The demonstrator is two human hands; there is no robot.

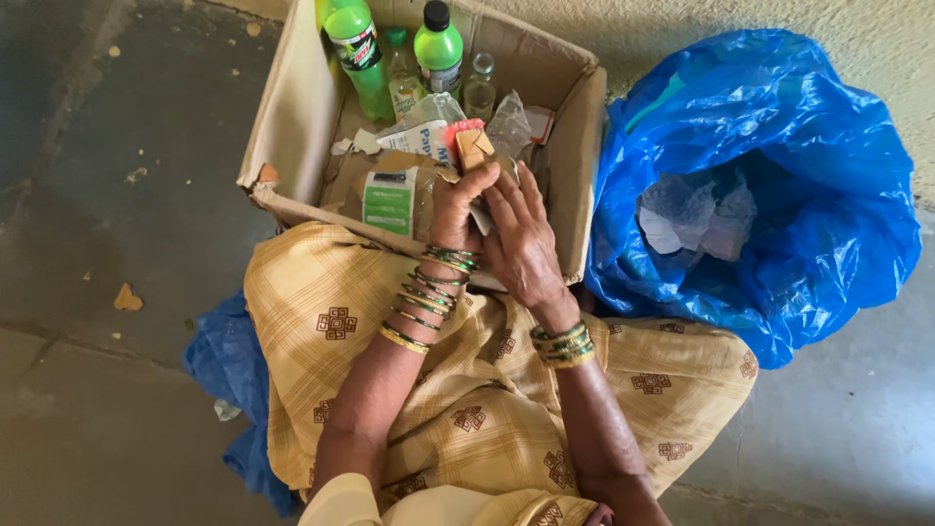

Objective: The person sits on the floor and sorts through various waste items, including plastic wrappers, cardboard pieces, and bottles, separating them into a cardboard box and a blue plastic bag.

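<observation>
Left hand (456, 206): curled closed around a small brown cardboard scrap (474, 148), fingers wrapped at its lower end; green and gold bangles stacked along the wrist.
Right hand (519, 237): fingers spread and laid against the same scrap from the right side, pressing a pale piece between both hands (just what that pale piece is cannot be told).
Cardboard scrap: held upright above the near edge of the cardboard box (292, 117), over the person's lap.
Box contents: two green plastic bottles (438, 49) standing at the far wall, a small clear bottle (478, 88) beside them, a crumpled clear wrapper (429, 122), a green-and-white packet (390, 200) lying flat near the front.
Blue plastic bag (808, 244): open on the floor just right of the box, crumpled clear plastic inside.
Lap: yellow checked cloth (321, 292) with brown motifs.
Blue cloth (229, 360): on the floor under the left knee.
</observation>
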